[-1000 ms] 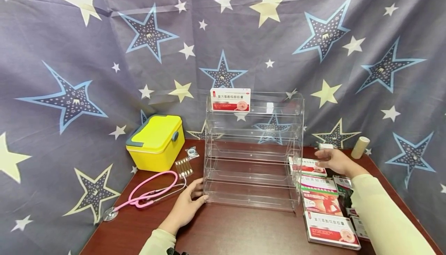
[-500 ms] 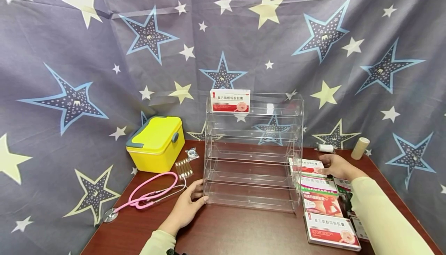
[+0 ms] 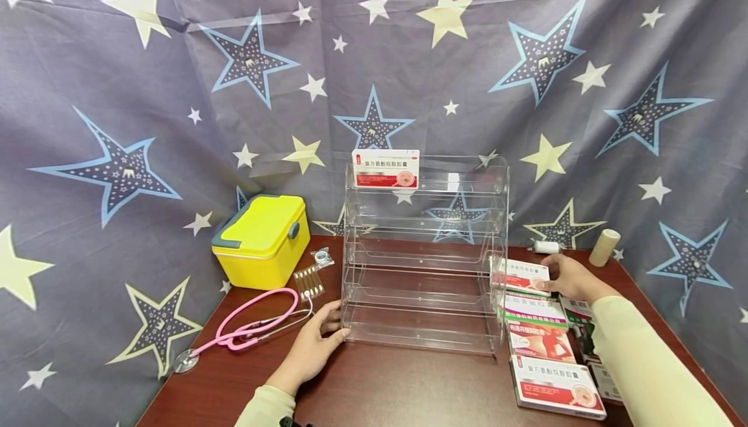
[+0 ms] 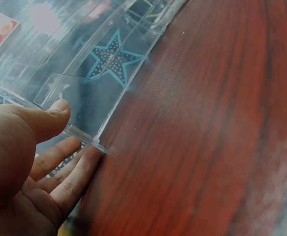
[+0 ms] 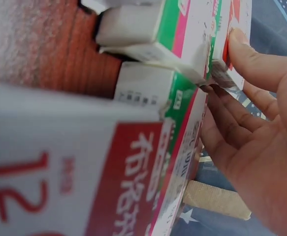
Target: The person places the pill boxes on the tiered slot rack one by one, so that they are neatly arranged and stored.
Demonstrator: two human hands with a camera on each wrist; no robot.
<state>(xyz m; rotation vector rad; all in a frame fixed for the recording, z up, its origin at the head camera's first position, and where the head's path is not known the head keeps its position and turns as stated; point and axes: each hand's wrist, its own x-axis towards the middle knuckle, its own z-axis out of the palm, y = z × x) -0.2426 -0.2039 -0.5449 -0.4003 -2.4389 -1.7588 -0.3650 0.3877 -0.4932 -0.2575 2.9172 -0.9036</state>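
A clear, tiered display rack [image 3: 421, 342] stands mid-table. A white-and-red medicine box [image 3: 386, 179] leans on its top tier at the left. My left hand [image 3: 312, 348] holds the rack's lower left corner. In the left wrist view the thumb [image 4: 59, 110] lies over the edge and the fingers are on the other side. My right hand [image 3: 569, 278] grips the right end of another white-and-red medicine box [image 3: 524, 276] beside the rack. In the right wrist view the thumb [image 5: 241, 44] lies on that box's printed face; the fingers go behind it.
Nearer me on the right lie a green-and-white box [image 3: 534, 310], a red box [image 3: 540, 341] and a white-and-red box [image 3: 558, 385]. A bandage roll [image 3: 604, 248] stands behind. Left are a yellow case [image 3: 260, 239], a pink stethoscope [image 3: 234, 336] and swabs [image 3: 308, 281].
My right hand has come down from above onto the far medicine box and taken hold of it. That box has shifted slightly up and to the right. The left hand stays in place.
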